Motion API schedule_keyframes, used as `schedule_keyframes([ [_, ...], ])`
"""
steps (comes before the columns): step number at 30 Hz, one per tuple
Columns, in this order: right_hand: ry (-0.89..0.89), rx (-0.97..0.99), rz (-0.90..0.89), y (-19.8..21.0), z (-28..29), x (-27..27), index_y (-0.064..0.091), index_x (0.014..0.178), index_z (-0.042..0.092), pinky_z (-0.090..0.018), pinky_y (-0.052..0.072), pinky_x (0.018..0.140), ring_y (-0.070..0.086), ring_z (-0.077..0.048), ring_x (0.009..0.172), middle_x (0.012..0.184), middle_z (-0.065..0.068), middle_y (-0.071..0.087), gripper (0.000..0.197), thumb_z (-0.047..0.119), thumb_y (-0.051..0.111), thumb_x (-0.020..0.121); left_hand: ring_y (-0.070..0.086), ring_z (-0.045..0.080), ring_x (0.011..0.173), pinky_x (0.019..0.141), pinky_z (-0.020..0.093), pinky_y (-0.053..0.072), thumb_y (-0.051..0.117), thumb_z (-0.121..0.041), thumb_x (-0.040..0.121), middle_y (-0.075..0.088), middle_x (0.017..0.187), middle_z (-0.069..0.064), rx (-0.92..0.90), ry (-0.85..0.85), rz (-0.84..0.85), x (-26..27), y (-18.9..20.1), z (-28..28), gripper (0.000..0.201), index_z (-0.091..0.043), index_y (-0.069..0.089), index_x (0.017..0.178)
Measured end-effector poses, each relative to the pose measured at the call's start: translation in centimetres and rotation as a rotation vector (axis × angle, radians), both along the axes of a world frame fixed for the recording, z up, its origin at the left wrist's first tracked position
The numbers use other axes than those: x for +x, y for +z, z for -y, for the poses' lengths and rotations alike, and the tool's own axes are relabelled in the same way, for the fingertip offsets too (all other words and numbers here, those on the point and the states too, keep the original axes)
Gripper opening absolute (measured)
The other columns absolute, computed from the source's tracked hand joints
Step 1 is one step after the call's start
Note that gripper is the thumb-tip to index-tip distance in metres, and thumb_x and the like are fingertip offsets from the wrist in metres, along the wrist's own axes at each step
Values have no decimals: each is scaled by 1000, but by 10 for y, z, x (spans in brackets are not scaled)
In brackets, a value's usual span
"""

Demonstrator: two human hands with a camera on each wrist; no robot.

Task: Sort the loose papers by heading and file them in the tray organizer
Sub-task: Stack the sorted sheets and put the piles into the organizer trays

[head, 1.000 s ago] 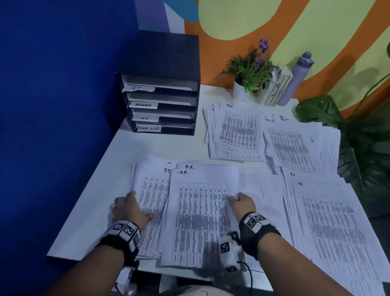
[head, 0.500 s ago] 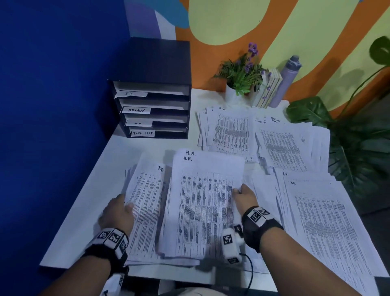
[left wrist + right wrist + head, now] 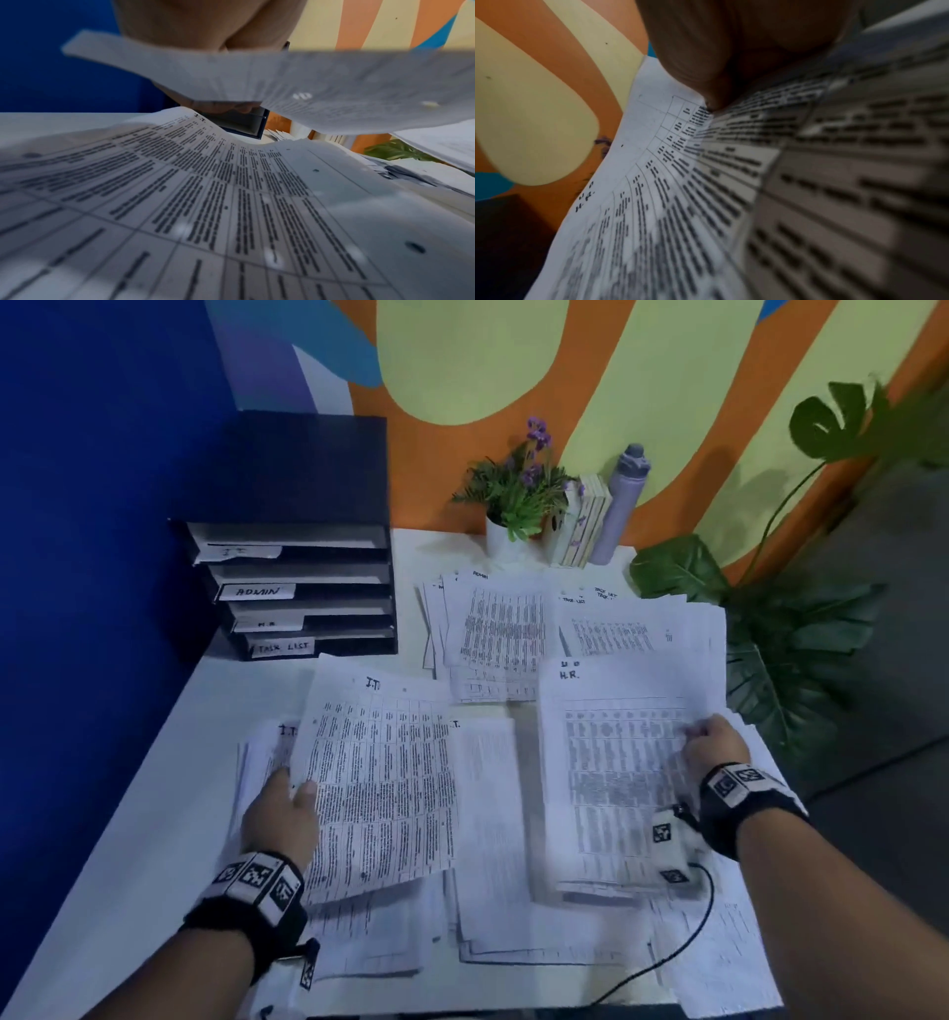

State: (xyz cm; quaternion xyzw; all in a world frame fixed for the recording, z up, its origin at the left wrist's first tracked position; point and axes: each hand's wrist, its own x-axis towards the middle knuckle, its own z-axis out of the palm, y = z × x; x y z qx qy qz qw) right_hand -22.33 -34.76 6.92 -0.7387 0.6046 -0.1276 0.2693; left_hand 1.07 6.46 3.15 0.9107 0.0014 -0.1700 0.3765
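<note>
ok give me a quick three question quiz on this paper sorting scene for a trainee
1. True or false: the left hand holds a sheet headed I.T..
2. Which heading is on the sheets in the right hand? A) ADMIN B) H.R. C) TASK LIST
3. Fill in: the bottom slot of the tray organizer is labelled ____.

Key: 1 true; 2 B; 3 TASK LIST
</note>
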Motion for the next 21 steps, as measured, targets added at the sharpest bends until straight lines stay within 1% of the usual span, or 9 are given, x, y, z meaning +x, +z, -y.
schedule_keyframes([
  [4,-39,16,-155,6,45,-43,61,106,6,-34,42,82,49,-30,84,105,-22,61,18,4,51,91,54,41,122,103,53,44,44,-31,102,55,137,19,6,-8,-5,-8,-4,9,41,-10,49,136],
  [8,-53,58,-262,-3,74,-76,64,110,11,-29,45,80,59,-33,86,101,-18,64,31,4,58,80,52,43,124,104,55,42,45,-30,102,53,139,21,9,-6,-21,-17,-3,23,42,-7,47,137],
  [11,-69,55,-291,-8,82,-83,64,113,12,-34,48,82,60,-35,90,101,-18,63,31,7,55,83,57,44,116,99,57,46,46,-30,102,57,132,23,8,-13,-27,-24,-3,32,39,-7,49,133],
  [13,-116,-13,-354,-11,78,-78,59,116,8,-44,48,86,58,-39,101,111,-22,60,31,9,54,85,58,43,114,98,55,47,46,-29,102,58,131,21,-9,-11,-39,-29,-1,38,39,-7,49,134],
  [15,-122,-135,-419,-15,65,-64,48,130,7,-54,38,99,45,-41,120,131,-23,47,45,14,59,86,58,40,113,97,50,48,47,-29,102,59,130,19,-34,-10,-52,-34,1,43,39,-8,50,135],
  [17,0,-201,-442,-14,46,-42,41,138,14,-54,34,103,37,-39,128,142,-19,38,59,19,64,84,58,40,115,97,53,48,47,-30,102,59,130,18,-55,-35,-70,-39,2,49,38,-10,50,134],
  [18,76,-196,-390,-16,37,-29,45,137,16,-51,36,102,38,-38,127,142,-18,39,56,19,65,85,57,39,118,99,54,47,47,-30,102,57,133,17,-67,-50,-82,-42,2,53,38,-11,50,135],
  [19,159,-160,-295,-14,23,-13,52,132,16,-49,40,100,43,-37,124,139,-17,43,46,17,63,87,55,37,121,101,53,45,47,-30,102,55,137,14,-79,-61,-95,-44,3,56,39,-12,49,136],
  [21,296,-6,-21,-17,-9,15,62,118,14,-39,45,92,54,-33,112,128,-14,54,27,12,58,92,54,32,122,103,48,44,47,-28,102,55,138,10,-113,-78,-98,-50,4,64,38,-12,49,137],
])
